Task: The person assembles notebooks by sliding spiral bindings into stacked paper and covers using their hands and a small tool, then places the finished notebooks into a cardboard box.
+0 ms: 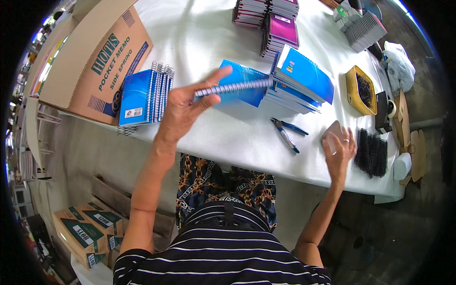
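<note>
My left hand (183, 107) is closed on a spiral-bound notebook (237, 87), smeared by motion, with its coiled edge toward me. Beneath it lies a blue notebook cover (251, 97), partly hidden. To its right is a stack of blue notebooks (306, 76). At the right, my right hand (342, 147) has its fingers on a small pale flat piece with rounded corners (334, 130), whose kind I cannot make out. Pliers (286, 134) with blue-and-black handles lie spread between my hands.
A cardboard box (111, 61) stands at the left beside upright blue spiral notebooks (137, 97). Purple notebook stacks (280, 35) are at the back. A yellow tray (353, 95) holds dark small parts. Black coils (370, 153) lie near the right edge. More cartons (88, 232) are below left.
</note>
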`<state>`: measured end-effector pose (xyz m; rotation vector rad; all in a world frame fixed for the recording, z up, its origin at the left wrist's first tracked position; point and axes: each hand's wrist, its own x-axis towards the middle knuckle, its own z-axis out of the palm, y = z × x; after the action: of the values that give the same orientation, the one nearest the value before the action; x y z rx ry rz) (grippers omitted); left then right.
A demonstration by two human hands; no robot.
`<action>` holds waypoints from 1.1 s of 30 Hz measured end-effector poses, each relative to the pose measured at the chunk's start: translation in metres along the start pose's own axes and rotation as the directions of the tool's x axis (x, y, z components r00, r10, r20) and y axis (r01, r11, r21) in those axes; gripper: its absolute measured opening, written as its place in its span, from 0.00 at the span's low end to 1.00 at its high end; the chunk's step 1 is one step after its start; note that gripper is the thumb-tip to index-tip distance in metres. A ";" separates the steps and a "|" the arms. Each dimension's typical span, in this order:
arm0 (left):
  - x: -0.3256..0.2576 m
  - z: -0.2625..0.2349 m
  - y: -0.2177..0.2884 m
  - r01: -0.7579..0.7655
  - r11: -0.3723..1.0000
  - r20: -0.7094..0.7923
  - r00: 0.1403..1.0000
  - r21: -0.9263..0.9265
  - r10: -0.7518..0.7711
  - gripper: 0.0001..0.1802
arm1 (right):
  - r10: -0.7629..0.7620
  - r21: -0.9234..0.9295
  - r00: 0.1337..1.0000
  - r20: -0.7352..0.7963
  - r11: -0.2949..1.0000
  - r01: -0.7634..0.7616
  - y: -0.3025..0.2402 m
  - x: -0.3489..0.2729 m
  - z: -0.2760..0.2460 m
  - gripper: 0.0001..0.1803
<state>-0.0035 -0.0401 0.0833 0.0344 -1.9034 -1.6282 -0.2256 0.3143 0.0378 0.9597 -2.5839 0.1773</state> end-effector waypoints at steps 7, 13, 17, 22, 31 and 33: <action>-0.018 0.035 -0.047 -0.215 0.613 0.188 0.976 0.760 0.110 0.36 | -0.228 0.277 0.974 0.006 0.936 0.218 -0.111 -0.004 0.040 0.29; -0.035 0.058 -0.055 -0.158 0.394 0.095 0.980 0.905 0.173 0.34 | -0.223 0.601 0.967 -0.122 0.759 0.251 -0.155 -0.011 0.007 0.25; -0.035 0.058 -0.053 -0.119 0.388 0.057 0.984 0.914 0.167 0.33 | -0.275 0.589 0.931 -0.238 0.722 0.364 -0.181 -0.004 -0.008 0.27; -0.033 0.061 -0.045 -0.108 0.414 0.040 0.985 0.904 0.169 0.35 | -0.325 0.524 0.906 -0.270 0.740 0.421 -0.184 0.003 -0.008 0.25; -0.031 0.056 -0.044 -0.101 0.421 0.019 0.981 0.901 0.193 0.37 | -0.393 0.891 0.800 0.453 0.239 -0.386 -0.178 0.028 -0.024 0.14; -0.032 0.048 -0.036 -0.094 0.388 0.009 0.976 0.917 0.216 0.38 | -0.453 0.834 0.703 0.548 0.238 -0.497 -0.183 0.038 -0.037 0.14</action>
<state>-0.0135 0.0067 0.0346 0.3850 -2.3827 -0.2325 -0.1215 0.1612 0.0842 1.6170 -3.0083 2.1651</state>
